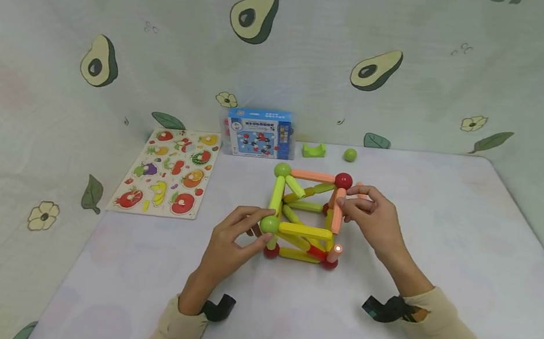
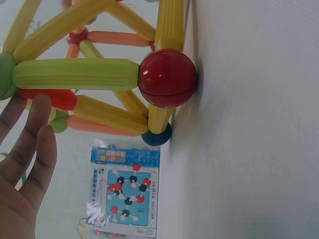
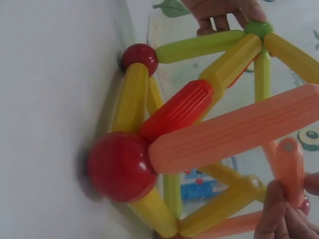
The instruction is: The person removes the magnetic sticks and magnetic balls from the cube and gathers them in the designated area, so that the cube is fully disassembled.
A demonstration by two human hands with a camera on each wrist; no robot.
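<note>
A frame of ribbed rods and coloured balls stands on the table, with a yellow rod (image 1: pixel 305 231) along its top front edge. My left hand (image 1: pixel 230 239) pinches the green ball (image 1: pixel 269 225) at its upper front left corner, thumb below and index finger above. On the right side, my right hand (image 1: pixel 375 217) holds an orange rod (image 1: pixel 338 211) between thumb and fingers; its far end meets a red ball (image 1: pixel 343 181). The rod's near end is free in the right wrist view. Another orange rod (image 3: pixel 234 129) slants up from a red ball (image 3: pixel 122 167) at the base.
Behind the frame stands a blue box (image 1: pixel 259 132) in clear wrapping. To the left lies a fruit picture board (image 1: pixel 171 172). A green curved piece (image 1: pixel 314 150) and a loose green ball (image 1: pixel 350 155) sit near the back edge.
</note>
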